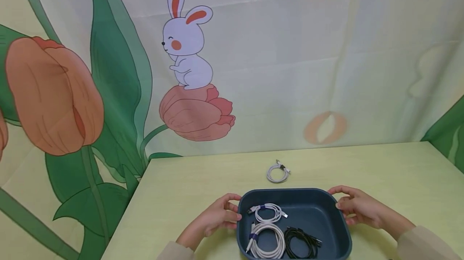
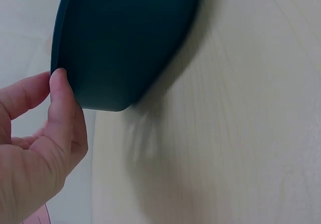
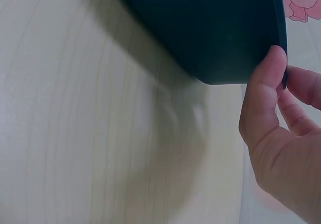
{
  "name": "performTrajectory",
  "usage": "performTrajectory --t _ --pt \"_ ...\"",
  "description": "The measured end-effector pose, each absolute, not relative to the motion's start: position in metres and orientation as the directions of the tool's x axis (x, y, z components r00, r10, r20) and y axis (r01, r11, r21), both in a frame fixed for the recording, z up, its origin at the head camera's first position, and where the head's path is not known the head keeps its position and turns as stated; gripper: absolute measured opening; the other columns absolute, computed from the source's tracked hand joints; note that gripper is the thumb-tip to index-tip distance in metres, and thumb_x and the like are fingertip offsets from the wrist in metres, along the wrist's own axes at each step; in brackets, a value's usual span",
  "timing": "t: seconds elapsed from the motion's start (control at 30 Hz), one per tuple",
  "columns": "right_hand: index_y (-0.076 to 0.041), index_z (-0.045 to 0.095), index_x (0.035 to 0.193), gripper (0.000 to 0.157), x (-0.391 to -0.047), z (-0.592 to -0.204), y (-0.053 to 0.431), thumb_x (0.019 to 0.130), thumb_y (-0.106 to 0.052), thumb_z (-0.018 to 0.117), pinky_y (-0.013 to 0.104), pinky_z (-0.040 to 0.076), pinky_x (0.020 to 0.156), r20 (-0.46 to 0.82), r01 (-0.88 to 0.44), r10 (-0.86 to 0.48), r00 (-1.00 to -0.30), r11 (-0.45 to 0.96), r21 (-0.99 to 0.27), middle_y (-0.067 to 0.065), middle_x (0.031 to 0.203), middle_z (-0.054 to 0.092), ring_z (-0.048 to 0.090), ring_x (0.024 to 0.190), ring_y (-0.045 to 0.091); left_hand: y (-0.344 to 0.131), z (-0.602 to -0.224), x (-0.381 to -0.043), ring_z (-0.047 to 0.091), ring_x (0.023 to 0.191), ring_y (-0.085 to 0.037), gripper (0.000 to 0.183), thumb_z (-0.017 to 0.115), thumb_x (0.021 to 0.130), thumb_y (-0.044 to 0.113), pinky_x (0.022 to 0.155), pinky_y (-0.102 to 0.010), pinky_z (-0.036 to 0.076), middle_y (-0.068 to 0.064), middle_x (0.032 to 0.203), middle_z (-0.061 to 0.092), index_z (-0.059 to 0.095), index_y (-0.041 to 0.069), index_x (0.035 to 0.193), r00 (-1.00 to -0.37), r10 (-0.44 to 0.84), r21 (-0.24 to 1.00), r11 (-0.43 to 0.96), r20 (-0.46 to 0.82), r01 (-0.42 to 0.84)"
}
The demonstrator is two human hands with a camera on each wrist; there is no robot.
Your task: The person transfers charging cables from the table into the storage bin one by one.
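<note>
A dark blue rectangular tray (image 1: 328, 221) with rounded corners is held between my two hands at the front of the table. My left hand (image 1: 217, 215) grips its left side near the far corner, thumb against the outer wall (image 2: 115, 48) in the left wrist view. On the opposite side my right hand (image 1: 362, 208) pinches the rim, with the thumb on the outer wall (image 3: 220, 38) in the right wrist view. Inside the tray lie a small white cable coil (image 1: 278, 214), a larger white coil (image 1: 280, 242) and a black coil (image 1: 301, 240).
Behind the tray, a white coiled cable (image 1: 278, 180) with a dark tie lies on the pale wooden table (image 1: 195, 183). A printed curtain (image 1: 268, 70) with a rabbit and tulips hangs along the table's back edge.
</note>
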State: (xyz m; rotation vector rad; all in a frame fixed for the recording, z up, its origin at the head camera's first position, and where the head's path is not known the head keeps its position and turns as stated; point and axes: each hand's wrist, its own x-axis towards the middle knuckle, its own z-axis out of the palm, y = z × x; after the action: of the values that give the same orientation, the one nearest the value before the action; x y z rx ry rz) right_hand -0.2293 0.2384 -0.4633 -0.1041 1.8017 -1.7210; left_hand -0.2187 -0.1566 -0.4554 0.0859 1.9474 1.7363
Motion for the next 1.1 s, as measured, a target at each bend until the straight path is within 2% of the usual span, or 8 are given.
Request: performTrajectory --t 0.33,0.8,1.1 --pt "-0.007 0.037 0.123 0.042 -0.229 -0.460 0.240 0.084 -0.010 0.052 0.024 0.046 0.053 -0.390 0.342 -0.467 -0.794 0.188 -0.921 -0.002 0.071 0.051 0.047 0.057 0.011 -0.155 -0.458 -0.223 0.052 0.068 -0.013 0.053 0.057 0.078 -0.005 0.054 -0.022 0.049 -0.006 0.087 0.045 0.037 0.005 0.126 -0.843 0.394 0.930 0.188 -0.366 -0.315" --pt "-0.003 0.039 0.122 0.044 -0.233 -0.457 0.241 0.084 -0.017 0.056 0.028 0.046 0.054 -0.378 0.284 -0.470 -0.798 0.259 -0.923 0.000 0.070 0.052 0.049 0.058 0.014 -0.156 -0.453 -0.223 0.051 0.069 -0.015 0.054 0.058 0.078 -0.004 0.055 -0.022 0.048 -0.007 0.089 0.044 0.037 0.007 0.126 -0.833 0.385 0.916 0.222 -0.396 -0.333" --pt "0.000 0.041 0.119 0.038 -0.240 -0.455 0.238 0.084 -0.013 0.049 0.031 0.047 0.056 -0.355 0.254 -0.410 -0.840 0.281 -0.926 0.006 0.085 0.051 0.050 0.058 0.015 -0.156 -0.451 -0.223 0.050 0.067 -0.015 0.054 0.057 0.079 -0.004 0.054 -0.021 0.048 -0.007 0.090 0.044 0.036 0.010 0.127 -0.828 0.379 0.908 0.235 -0.413 -0.345"
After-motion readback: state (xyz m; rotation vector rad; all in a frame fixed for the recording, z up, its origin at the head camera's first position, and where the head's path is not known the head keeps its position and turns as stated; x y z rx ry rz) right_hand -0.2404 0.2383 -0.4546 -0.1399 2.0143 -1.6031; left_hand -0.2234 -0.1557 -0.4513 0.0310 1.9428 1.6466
